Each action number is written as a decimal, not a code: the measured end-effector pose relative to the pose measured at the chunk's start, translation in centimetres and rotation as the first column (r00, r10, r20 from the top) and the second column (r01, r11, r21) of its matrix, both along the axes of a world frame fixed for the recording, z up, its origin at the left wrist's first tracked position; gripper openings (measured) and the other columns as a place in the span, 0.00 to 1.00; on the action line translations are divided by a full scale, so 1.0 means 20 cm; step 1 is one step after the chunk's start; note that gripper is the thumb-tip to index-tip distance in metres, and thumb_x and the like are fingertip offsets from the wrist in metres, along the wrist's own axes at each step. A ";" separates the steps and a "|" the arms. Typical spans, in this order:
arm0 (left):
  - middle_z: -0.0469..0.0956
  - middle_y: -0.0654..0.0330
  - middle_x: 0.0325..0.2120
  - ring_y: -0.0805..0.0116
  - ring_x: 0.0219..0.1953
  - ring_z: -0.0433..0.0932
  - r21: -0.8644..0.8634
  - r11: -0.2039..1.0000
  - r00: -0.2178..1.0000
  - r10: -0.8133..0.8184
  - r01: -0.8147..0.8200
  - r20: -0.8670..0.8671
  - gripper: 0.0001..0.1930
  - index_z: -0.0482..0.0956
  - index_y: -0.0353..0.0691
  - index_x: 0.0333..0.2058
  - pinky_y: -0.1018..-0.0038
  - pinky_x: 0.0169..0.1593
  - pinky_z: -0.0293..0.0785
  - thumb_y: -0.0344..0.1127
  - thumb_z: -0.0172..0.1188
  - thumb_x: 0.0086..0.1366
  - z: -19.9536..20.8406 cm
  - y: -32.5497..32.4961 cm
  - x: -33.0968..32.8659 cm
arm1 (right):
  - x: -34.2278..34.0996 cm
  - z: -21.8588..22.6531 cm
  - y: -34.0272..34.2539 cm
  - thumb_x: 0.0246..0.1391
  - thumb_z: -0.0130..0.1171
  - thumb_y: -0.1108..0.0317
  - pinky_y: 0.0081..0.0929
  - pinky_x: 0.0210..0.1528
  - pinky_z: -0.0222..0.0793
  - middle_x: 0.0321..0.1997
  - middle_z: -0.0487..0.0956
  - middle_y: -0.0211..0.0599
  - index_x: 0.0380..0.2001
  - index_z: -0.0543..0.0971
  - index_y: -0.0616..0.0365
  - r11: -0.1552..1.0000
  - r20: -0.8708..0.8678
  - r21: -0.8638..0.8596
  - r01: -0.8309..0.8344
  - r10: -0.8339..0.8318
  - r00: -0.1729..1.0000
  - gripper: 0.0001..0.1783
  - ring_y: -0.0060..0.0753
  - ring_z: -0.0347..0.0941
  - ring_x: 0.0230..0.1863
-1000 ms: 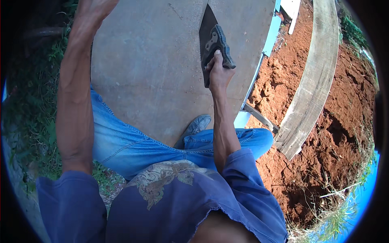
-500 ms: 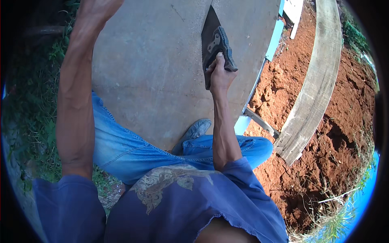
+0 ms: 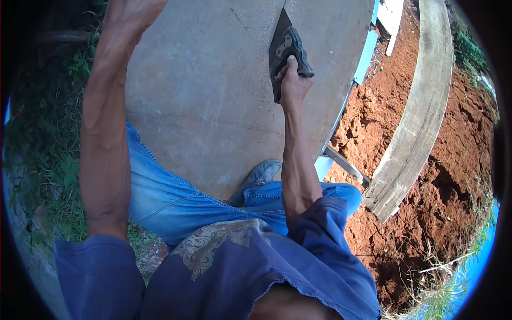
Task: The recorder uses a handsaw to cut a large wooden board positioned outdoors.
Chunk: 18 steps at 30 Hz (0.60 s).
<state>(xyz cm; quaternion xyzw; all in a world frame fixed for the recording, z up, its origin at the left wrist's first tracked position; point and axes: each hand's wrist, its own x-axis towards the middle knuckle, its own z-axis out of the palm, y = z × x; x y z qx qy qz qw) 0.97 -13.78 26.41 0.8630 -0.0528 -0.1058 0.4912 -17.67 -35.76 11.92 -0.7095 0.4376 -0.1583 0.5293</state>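
Note:
My right hand [image 3: 295, 84] is wrapped round the black handle of a handsaw [image 3: 290, 44], thumb lying along its upper side. The saw's dark blade points away from me and stands in a large grey-brown sheet [image 3: 186, 101]. A thin cut line runs on from the blade's far end, with pale dust beside it. At the upper left, my left hand [image 3: 133, 13] reaches over the sheet's left side. The picture's top edge cuts off its fingers, so I cannot see whether they grip anything.
A long weathered plank [image 3: 413, 117] lies on red soil [image 3: 421, 197] to the right. Light blue strips [image 3: 366, 57] show along the sheet's right edge, near a short grey bar [image 3: 346, 166]. Green plants [image 3: 58, 160] grow at the left. My shoe [image 3: 261, 175] is at the sheet's near edge.
My right hand has pushed the saw forward, away from me, and less of the blade shows. My left hand stays at the upper left. The whole view has shifted slightly.

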 end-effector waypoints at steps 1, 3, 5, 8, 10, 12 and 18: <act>0.82 0.46 0.44 0.65 0.44 0.81 0.025 0.998 0.998 0.056 -0.056 0.009 0.26 0.70 0.28 0.60 0.70 0.50 0.74 0.37 0.58 0.67 -0.03 0.08 0.07 | -0.03 0.08 0.09 0.64 0.57 0.65 0.24 0.20 0.61 0.14 0.72 0.28 0.19 0.73 0.60 0.993 -0.018 0.116 -0.008 0.010 1.000 0.19 0.20 0.66 0.15; 0.82 0.46 0.45 0.64 0.46 0.81 0.093 0.991 0.993 0.090 -0.097 0.082 0.27 0.69 0.28 0.61 0.70 0.52 0.74 0.38 0.58 0.67 0.03 -0.03 0.03 | -0.42 0.29 0.22 0.64 0.57 0.65 0.24 0.22 0.65 0.16 0.73 0.30 0.26 0.76 0.62 0.996 -0.135 0.092 0.007 0.006 0.991 0.14 0.20 0.67 0.17; 0.81 0.46 0.45 0.64 0.46 0.80 0.032 0.996 0.995 0.086 -0.088 0.050 0.28 0.68 0.28 0.61 0.70 0.52 0.74 0.38 0.57 0.67 0.09 0.12 0.09 | -0.83 0.70 0.44 0.63 0.57 0.67 0.19 0.21 0.61 0.17 0.73 0.28 0.41 0.79 0.68 0.993 -0.110 0.119 0.009 0.004 0.994 0.12 0.16 0.67 0.18; 0.82 0.47 0.44 0.63 0.46 0.80 -0.125 0.986 0.993 0.113 -0.108 0.027 0.28 0.66 0.27 0.62 0.70 0.51 0.74 0.38 0.56 0.68 -0.03 0.12 0.11 | -1.16 1.00 0.47 0.63 0.53 0.71 0.19 0.23 0.64 0.17 0.72 0.29 0.55 0.74 0.71 0.970 -0.129 0.214 0.111 -0.085 0.988 0.20 0.17 0.67 0.18; 0.82 0.49 0.43 0.65 0.43 0.80 -0.068 0.980 0.973 0.193 -0.186 0.128 0.27 0.67 0.28 0.62 0.71 0.50 0.74 0.37 0.56 0.69 0.05 0.13 0.09 | -0.89 0.82 0.44 0.62 0.52 0.72 0.19 0.22 0.63 0.17 0.72 0.29 0.54 0.75 0.72 0.985 -0.087 0.169 -0.025 0.040 0.995 0.19 0.17 0.67 0.18; 0.82 0.49 0.42 0.66 0.43 0.80 -0.047 0.992 0.988 0.122 -0.118 0.092 0.26 0.68 0.28 0.61 0.71 0.49 0.74 0.37 0.56 0.68 0.10 0.01 0.06 | -0.46 0.28 0.20 0.62 0.55 0.71 0.20 0.20 0.60 0.16 0.72 0.27 0.32 0.79 0.67 0.999 -0.082 0.053 -0.006 0.010 0.997 0.09 0.16 0.67 0.17; 0.82 0.49 0.42 0.66 0.42 0.80 0.017 1.000 1.000 0.012 -0.011 -0.028 0.26 0.69 0.29 0.61 0.71 0.49 0.74 0.36 0.56 0.68 -0.03 0.04 0.06 | -0.22 0.25 0.18 0.63 0.59 0.64 0.22 0.17 0.57 0.15 0.72 0.25 0.20 0.76 0.61 0.993 -0.109 0.086 -0.085 0.094 0.990 0.18 0.15 0.65 0.15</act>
